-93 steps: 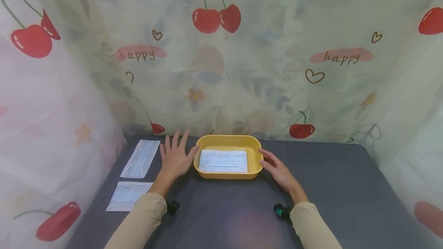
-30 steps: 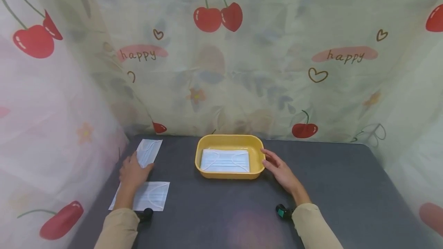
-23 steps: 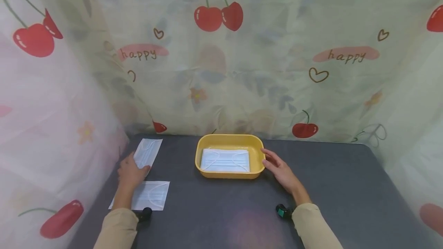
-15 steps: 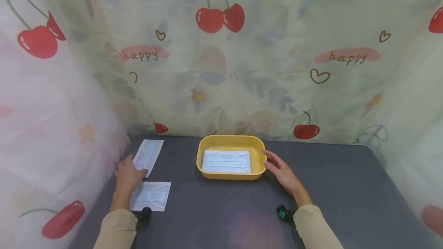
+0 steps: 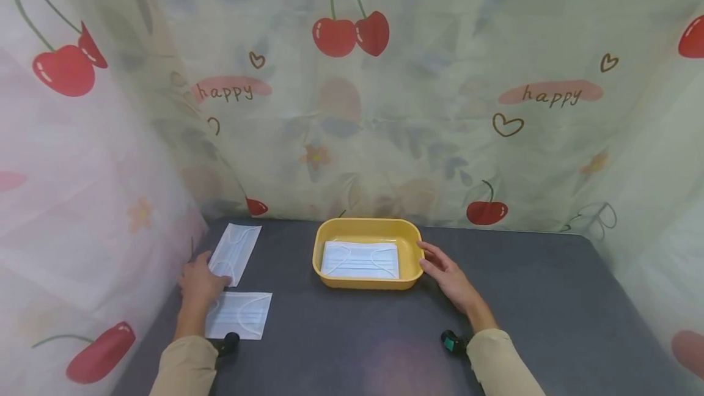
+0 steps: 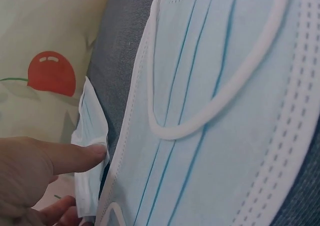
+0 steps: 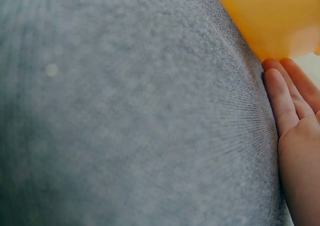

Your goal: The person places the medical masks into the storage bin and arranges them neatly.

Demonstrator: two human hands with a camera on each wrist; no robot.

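Observation:
In the head view, a blue-and-white face mask [image 5: 238,250] lies slanted at the table's far left. My left hand [image 5: 199,283] pinches its near left end, thumb [image 6: 90,157] on top and fingers partly hidden at the edge. A second face mask [image 5: 244,315] lies flat nearer me, partly behind my left wrist; it fills much of the left wrist view. The yellow tray [image 5: 368,223] stands at the middle back, with a face mask [image 5: 360,260] flat inside. My right hand [image 5: 451,280] touches the tray's right side with fairly straight fingers.
A dark grey cloth covers the table [image 5: 341,341]. Printed curtains [image 5: 418,102] with cherries enclose its back and both sides, close to my left hand. Each wrist bears a small black camera, such as the right one [image 5: 452,341].
My left hand has gone from beside the tray to the far left mask, then slid along it towards its near left end. The right hand stays at the tray.

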